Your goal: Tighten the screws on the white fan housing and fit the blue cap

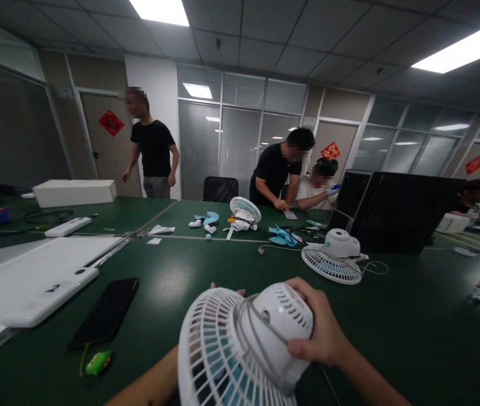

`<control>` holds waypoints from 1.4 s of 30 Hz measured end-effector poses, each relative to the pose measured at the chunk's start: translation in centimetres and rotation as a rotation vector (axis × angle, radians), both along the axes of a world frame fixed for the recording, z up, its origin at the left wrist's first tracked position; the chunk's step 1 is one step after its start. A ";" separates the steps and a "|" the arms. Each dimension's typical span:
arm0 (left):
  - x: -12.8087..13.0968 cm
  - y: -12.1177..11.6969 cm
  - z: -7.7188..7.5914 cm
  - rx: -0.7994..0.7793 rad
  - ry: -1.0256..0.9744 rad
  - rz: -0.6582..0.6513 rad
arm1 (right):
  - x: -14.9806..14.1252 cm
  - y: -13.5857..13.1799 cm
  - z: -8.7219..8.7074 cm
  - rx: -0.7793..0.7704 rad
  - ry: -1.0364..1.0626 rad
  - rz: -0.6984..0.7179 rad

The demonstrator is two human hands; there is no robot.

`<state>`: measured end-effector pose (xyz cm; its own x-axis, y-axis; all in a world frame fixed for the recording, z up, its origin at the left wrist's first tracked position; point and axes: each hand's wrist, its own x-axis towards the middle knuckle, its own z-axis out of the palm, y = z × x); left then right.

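Observation:
A white fan (227, 349) with a slatted guard and pale blue blades is held up close in front of me, tilted with its rear toward me. Its grey cord is wound round the neck behind the motor housing. My right hand (322, 330) grips the rounded housing, thumb on the near side and fingers over the top. From the left, my left hand (240, 292) reaches behind the guard and supports the fan; only some fingertips show past the rim, the rest being hidden. A second white fan (341, 256) lies guard-down on the table beyond my right hand.
On the green table (168, 321) lie a black phone (107, 310) with a green charm (98, 362), a white board (54, 270), another fan (245, 214) and blue blades (284, 235). A black computer case (396, 211) stands right. Several people are across the table.

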<state>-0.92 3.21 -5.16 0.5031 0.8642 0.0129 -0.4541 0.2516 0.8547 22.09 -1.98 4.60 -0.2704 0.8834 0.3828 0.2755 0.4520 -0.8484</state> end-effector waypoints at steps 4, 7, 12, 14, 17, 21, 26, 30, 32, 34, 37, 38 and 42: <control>-2.4 1.7 -0.1 -0.102 -0.083 -0.082 | -2.0 -1.2 0.9 0.211 -0.347 0.082; -5.1 2.8 1.0 -0.139 -0.123 -0.172 | -2.7 -0.9 0.8 0.224 -0.441 0.072; -7.8 3.1 3.8 0.122 0.163 -0.029 | -2.5 0.1 1.4 0.184 -0.527 0.158; -7.3 2.7 4.4 0.265 0.315 -0.004 | -1.9 0.5 1.4 0.099 -0.384 0.217; -5.4 1.2 5.2 0.383 0.405 0.049 | -0.3 1.7 0.4 -0.218 0.062 0.246; -3.1 -1.9 6.6 0.583 0.455 0.072 | 3.1 3.9 -2.2 -0.482 0.469 -0.003; -2.2 -4.6 7.5 0.604 0.588 0.080 | 6.2 4.5 -4.8 -0.560 0.407 -0.124; -1.9 -5.1 7.1 0.628 0.702 0.061 | 6.4 3.6 -5.7 -0.510 0.277 -0.081; -1.8 -5.2 7.0 0.631 0.716 0.060 | 6.2 3.2 -6.1 -0.456 0.240 -0.057; -1.6 -5.3 7.0 0.636 0.689 0.055 | 6.1 2.8 -6.6 -0.384 0.160 -0.023; -1.0 -5.4 6.5 0.631 0.612 0.035 | 6.1 2.4 -7.4 -0.214 -0.122 0.008; -0.8 -5.5 6.3 0.625 0.592 0.038 | 6.1 2.2 -7.5 -0.162 -0.227 0.010; -0.4 -5.6 5.1 0.617 0.598 0.086 | 5.7 1.6 -7.2 -0.124 -0.511 0.068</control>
<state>-1.32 -2.36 -0.07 0.5079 0.8254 0.2465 0.1193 -0.3508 0.9288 27.77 -0.37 -2.62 -0.4533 0.8877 0.0805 0.6418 0.3877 -0.6616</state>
